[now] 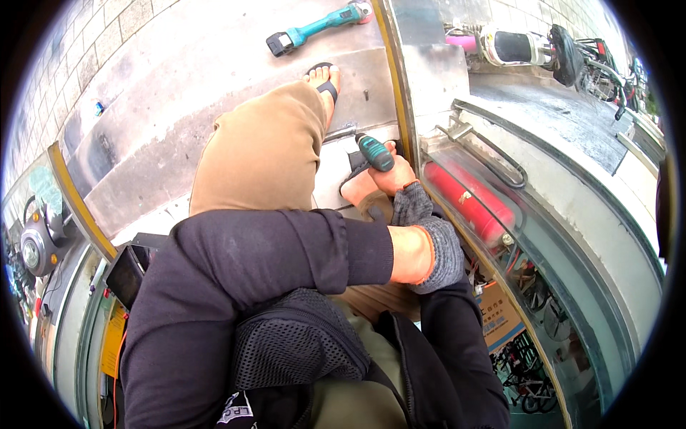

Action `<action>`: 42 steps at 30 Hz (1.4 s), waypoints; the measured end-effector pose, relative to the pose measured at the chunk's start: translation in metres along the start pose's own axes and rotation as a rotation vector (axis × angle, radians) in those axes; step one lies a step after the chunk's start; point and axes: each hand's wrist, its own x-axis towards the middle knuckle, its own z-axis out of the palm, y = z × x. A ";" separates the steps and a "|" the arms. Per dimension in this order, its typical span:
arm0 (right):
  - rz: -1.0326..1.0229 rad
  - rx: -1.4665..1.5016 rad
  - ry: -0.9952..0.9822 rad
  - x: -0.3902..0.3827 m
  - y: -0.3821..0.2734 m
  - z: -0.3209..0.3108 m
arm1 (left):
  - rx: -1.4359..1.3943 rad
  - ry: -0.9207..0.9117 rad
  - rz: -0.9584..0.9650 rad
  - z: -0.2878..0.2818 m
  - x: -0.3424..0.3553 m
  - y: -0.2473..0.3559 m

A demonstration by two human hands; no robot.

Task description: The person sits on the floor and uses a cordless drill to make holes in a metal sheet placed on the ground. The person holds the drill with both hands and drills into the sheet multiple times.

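Note:
A teal and black drill (375, 152) points down toward the white tiled sill between my feet. My right hand (398, 179) is wrapped round its grip; its fingers look orange and its cuff is grey knit. My left forearm crosses my body. At its end my left hand (446, 256), in a grey knit glove with an orange hem, lies over my right wrist; its fingers are hidden. Just ahead of the drill, a thin metal rod (336, 136) lies along the sill's edge. My black sandals (327, 87) stand on the step and the sill.
A teal angle grinder (318, 28) with a black battery lies on the grey steps ahead. A small dark bolt-like piece (366, 94) is nearer. At right, a red fire extinguisher (471, 204) lies behind glass beside a brass-edged frame (400, 79). A scooter (514, 46) stands outside.

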 end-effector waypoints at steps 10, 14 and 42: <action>-0.023 -0.039 -0.092 -0.014 -0.023 -0.016 | -0.051 -0.006 -0.071 0.010 0.010 -0.002; -0.064 0.021 -0.066 -0.016 -0.013 -0.026 | -0.040 -0.015 -0.039 0.003 0.004 0.000; 0.225 0.541 -0.006 -0.014 -0.012 -0.001 | 0.033 0.035 -0.059 0.014 0.008 -0.002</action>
